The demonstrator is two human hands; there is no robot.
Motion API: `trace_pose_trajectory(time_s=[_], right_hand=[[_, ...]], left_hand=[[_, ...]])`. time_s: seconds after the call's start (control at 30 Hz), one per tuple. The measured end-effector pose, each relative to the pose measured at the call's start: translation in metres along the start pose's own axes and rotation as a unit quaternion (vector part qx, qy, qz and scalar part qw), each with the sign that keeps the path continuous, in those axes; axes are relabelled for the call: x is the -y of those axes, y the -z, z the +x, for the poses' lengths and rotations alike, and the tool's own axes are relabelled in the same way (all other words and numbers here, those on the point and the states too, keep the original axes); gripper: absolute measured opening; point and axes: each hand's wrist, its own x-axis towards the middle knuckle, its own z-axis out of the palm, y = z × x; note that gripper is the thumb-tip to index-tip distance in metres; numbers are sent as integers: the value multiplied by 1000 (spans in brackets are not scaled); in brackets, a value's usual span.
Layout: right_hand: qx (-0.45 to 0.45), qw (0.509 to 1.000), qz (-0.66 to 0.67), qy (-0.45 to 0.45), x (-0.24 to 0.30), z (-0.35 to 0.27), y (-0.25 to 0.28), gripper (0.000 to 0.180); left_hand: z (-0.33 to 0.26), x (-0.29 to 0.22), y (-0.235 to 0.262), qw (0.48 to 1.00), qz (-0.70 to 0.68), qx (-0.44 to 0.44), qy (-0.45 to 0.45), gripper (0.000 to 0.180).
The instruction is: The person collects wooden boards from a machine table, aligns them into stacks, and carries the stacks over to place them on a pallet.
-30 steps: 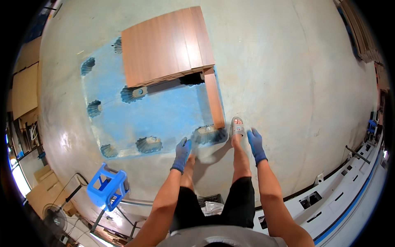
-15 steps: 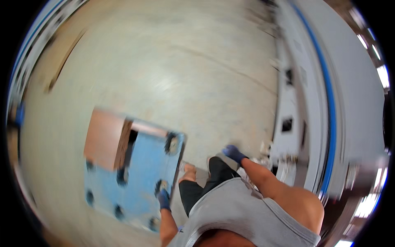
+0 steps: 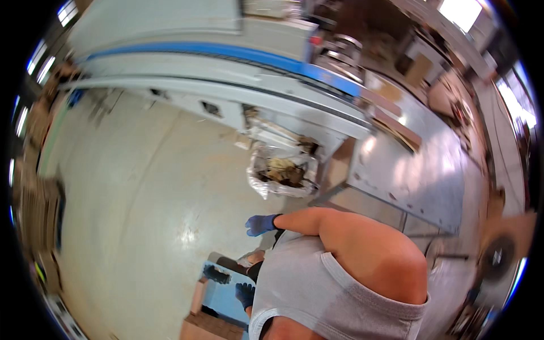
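Note:
My right hand (image 3: 262, 225), in a blue knit glove, hangs in front of my body over the floor. Its fingers are loosely bent, and nothing shows in them. Lower in the picture, my left hand (image 3: 245, 294), gloved in dark blue, is over the edge of a light blue flat platform (image 3: 229, 296) with dark worn patches. Its fingers look spread; whether they touch the platform I cannot tell. A stack of brown boards (image 3: 211, 327) lies on the platform, partly cut off by the lower edge. My torso hides the platform's right part.
A long grey machine with a blue rail (image 3: 195, 50) crosses the far side. Beside it stands a bin lined with a white bag (image 3: 262, 180), holding scraps. A metal table (image 3: 413, 170) is to the right, near a round fan (image 3: 498, 258). Stacked cardboard (image 3: 37, 209) stands at far left.
The view has swung to the right, bringing in the machine's end, the bin and the metal table. The platform and boards have shifted to the lower edge. My left hand still hangs by the platform.

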Motion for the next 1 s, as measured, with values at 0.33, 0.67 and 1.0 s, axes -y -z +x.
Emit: trace_pose_trajectory(time_s=[0.33,0.67,1.0], right_hand=[[-245,947,118,-173,-59,-216,35,37],[-311,899,147,-271,-36,-320,-48,36],[-453,837,200,-235,-55,-400,-18,29]], left_hand=[[20,-17,-170,948,303,88,-38,28],[-18,13,-158,921,382,72,-38,42],[-53,80,-140,841,528,115,-20,34]])
